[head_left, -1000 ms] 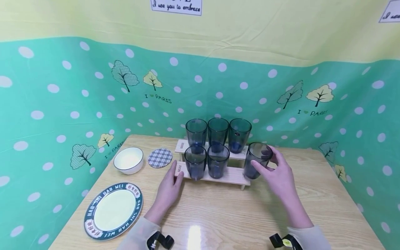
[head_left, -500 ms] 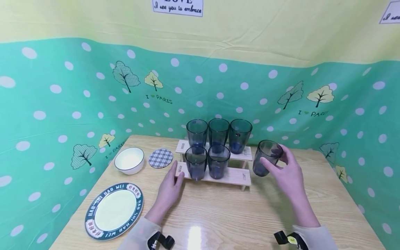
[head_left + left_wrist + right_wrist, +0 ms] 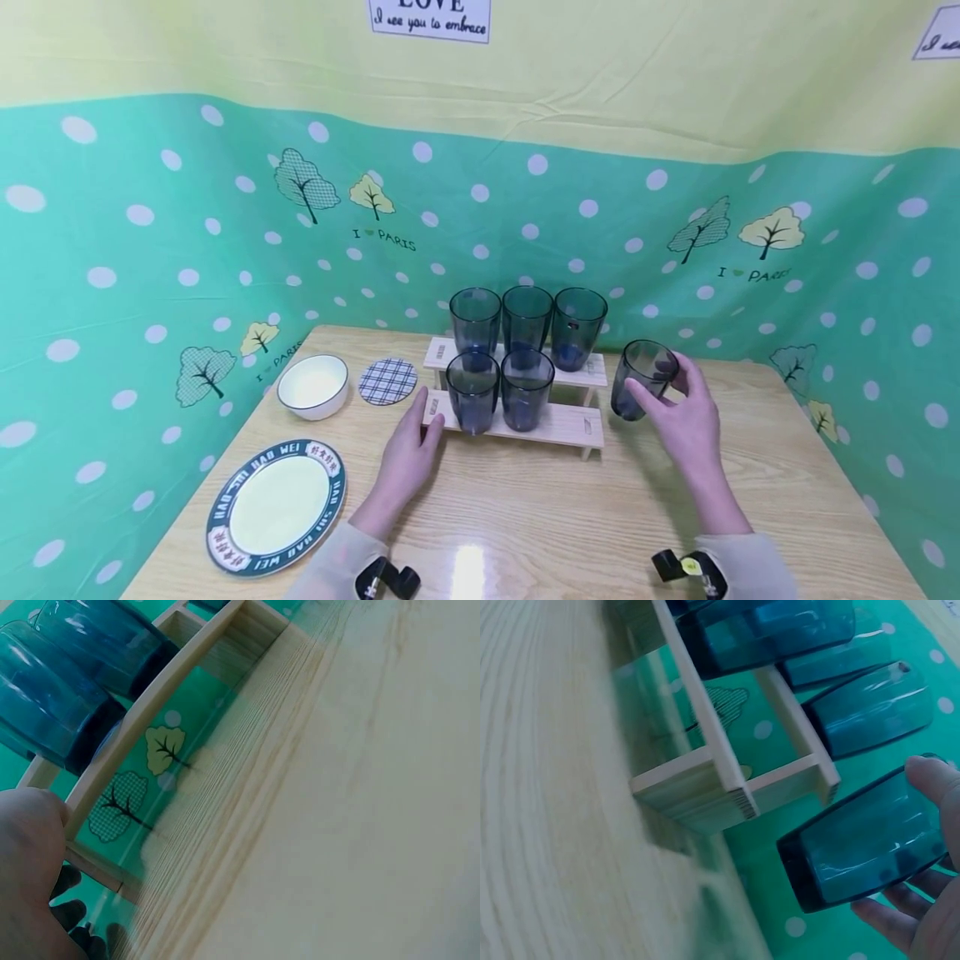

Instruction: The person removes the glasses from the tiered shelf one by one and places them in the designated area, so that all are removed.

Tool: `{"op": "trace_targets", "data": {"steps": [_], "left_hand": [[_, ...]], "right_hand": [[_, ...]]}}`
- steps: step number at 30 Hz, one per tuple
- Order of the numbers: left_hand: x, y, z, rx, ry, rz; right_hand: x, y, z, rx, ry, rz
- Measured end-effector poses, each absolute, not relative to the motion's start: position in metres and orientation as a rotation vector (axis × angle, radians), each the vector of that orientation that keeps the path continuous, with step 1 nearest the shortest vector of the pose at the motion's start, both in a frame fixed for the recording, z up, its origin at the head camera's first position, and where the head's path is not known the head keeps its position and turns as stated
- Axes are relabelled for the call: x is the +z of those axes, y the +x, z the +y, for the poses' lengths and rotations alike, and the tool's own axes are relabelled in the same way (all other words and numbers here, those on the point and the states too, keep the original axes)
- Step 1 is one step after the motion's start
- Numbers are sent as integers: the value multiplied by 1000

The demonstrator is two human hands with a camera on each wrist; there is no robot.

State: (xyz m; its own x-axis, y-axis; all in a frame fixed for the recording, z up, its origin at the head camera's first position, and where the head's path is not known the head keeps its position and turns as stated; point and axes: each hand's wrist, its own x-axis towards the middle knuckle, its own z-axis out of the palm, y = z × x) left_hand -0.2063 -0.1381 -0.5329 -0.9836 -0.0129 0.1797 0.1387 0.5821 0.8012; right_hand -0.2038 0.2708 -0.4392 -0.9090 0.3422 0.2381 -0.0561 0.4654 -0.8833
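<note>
We grasp a dark tinted glass (image 3: 637, 372) in our right hand (image 3: 686, 425), thumb on its near side, fingers on its far side. It is just past the right end of the lower shelf (image 3: 572, 423), its base apart from the table (image 3: 540, 517). Our left hand (image 3: 408, 450) grips that shelf's left end between thumb and forefinger. Between our hands, two glasses (image 3: 474, 398) stand on this shelf; beyond them, three more (image 3: 572, 333) stand on the upper shelf (image 3: 595, 367). Ahead of our left fingertips lies a checked coaster (image 3: 387, 382); farther left are a white bowl (image 3: 312, 385) and, nearer us, a blue-rimmed plate (image 3: 277, 508).
</note>
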Motion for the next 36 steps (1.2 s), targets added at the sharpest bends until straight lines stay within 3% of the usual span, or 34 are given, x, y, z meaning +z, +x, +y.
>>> {"op": "trace_targets", "data": {"steps": [36], "left_hand": [[-532,-205,-137,-1368,-90,-2641]], "right_hand": [[-485,-241,278,1461,-302,-2380]]}}
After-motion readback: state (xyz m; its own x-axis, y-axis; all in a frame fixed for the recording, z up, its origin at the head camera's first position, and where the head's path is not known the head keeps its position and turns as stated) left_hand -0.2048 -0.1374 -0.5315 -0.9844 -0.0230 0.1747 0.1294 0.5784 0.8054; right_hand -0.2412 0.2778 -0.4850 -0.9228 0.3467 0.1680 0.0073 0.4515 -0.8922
